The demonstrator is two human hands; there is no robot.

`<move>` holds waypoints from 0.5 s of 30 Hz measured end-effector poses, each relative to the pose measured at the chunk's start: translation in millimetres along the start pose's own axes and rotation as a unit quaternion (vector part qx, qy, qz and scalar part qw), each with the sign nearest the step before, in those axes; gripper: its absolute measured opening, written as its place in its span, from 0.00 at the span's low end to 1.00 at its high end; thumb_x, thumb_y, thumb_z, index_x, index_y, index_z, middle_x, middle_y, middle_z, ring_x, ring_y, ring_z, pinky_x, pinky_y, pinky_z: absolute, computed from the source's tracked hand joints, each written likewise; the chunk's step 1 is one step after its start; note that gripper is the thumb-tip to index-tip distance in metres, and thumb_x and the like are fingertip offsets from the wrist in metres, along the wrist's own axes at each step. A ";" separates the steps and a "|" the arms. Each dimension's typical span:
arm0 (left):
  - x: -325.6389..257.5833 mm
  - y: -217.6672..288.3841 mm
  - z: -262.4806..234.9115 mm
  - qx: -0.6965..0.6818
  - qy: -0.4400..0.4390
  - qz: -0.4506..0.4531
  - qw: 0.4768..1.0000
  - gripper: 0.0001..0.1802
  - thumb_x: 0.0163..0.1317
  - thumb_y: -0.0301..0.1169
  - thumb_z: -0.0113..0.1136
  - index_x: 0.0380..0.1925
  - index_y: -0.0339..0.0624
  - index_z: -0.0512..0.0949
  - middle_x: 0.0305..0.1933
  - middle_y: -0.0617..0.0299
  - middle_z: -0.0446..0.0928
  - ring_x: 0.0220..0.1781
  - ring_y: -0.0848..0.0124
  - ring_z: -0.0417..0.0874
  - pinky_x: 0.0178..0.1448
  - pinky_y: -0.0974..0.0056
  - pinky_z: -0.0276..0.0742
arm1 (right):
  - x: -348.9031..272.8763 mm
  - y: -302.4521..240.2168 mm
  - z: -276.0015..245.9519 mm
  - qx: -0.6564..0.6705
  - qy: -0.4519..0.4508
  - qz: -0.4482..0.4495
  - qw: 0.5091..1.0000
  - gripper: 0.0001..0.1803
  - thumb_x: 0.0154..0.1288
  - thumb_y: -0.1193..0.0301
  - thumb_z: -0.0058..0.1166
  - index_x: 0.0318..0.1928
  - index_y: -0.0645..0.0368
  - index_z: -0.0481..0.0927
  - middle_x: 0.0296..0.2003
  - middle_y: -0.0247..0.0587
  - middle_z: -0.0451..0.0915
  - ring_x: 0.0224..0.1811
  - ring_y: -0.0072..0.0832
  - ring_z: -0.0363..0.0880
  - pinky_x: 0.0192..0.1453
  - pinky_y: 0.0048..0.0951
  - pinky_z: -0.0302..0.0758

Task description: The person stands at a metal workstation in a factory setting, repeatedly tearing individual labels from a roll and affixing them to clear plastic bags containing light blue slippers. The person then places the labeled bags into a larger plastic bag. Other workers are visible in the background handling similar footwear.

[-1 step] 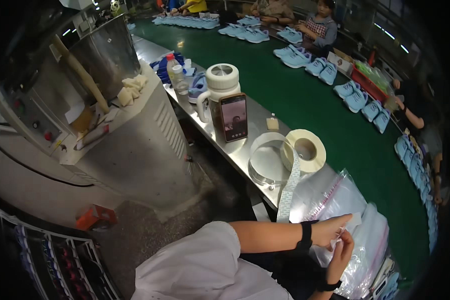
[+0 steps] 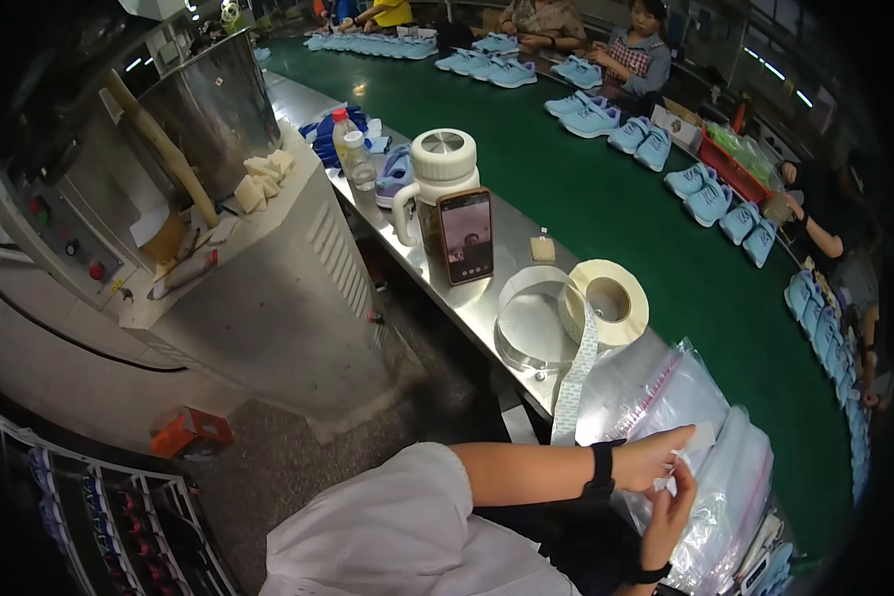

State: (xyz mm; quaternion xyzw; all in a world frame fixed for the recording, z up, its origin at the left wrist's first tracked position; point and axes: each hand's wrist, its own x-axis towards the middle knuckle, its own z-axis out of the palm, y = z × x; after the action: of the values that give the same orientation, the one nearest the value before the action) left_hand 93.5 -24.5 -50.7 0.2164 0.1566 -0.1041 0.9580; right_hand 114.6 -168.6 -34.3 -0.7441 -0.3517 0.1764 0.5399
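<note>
My left hand (image 2: 652,463) reaches in over clear plastic bags (image 2: 735,467), its fingers closed on a white paper slip (image 2: 702,437) that sticks out past the fingertips. Just below it, my right hand (image 2: 673,505) has its thumb and fingers pinched on a small crumpled white scrap (image 2: 668,483). The two hands are close together, and I cannot tell whether the scrap and the slip are joined. Close by, a roll of label tape (image 2: 628,298) lies on the metal bench, and its printed strip (image 2: 574,382) trails down past the bench edge.
A phone (image 2: 465,236) leans against a large white-lidded jug (image 2: 443,159) on the metal bench (image 2: 515,260). Bottles (image 2: 360,164) stand behind. Light-blue shoes (image 2: 705,196) line the far side of the green belt (image 2: 526,149), with people seated beyond. A grey machine (image 2: 268,288) is at left.
My right hand has shifted slightly down and left, and more of the crumpled white scrap shows between the hands. My left hand has moved a little left.
</note>
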 end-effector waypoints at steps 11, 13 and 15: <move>-87.8 0.2 -46.1 -0.011 -0.024 0.106 0.994 0.28 0.66 0.51 0.40 0.53 0.38 0.65 0.51 0.55 0.72 0.55 0.62 0.72 0.59 0.57 0.67 | 2.8 12.5 31.5 -0.340 0.043 -0.104 0.934 0.10 0.50 0.80 0.50 0.36 0.63 0.75 0.31 0.49 0.75 0.35 0.47 0.74 0.38 0.39 0.71; -75.7 -13.4 -63.3 -0.008 -0.070 0.077 0.995 0.26 0.67 0.49 0.40 0.50 0.37 0.66 0.50 0.52 0.72 0.54 0.60 0.73 0.58 0.57 0.68 | 8.7 24.9 27.9 -0.375 0.051 -0.068 0.923 0.06 0.52 0.80 0.49 0.33 0.64 0.74 0.28 0.51 0.75 0.31 0.48 0.74 0.33 0.41 0.71; -78.1 -12.9 -72.6 -0.047 -0.081 0.114 0.989 0.24 0.69 0.46 0.37 0.49 0.37 0.67 0.50 0.48 0.72 0.55 0.57 0.73 0.57 0.56 0.69 | 27.7 19.9 28.5 -0.397 -0.040 -0.115 0.910 0.07 0.56 0.72 0.47 0.24 0.62 0.71 0.24 0.51 0.74 0.26 0.48 0.72 0.30 0.44 0.68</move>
State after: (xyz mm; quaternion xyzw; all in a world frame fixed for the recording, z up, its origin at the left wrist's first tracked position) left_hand -1.0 6.9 -90.9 0.1786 0.0576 -0.0036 0.9822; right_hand 122.0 -132.7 -59.7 -0.8439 -0.4971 -0.0109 0.2015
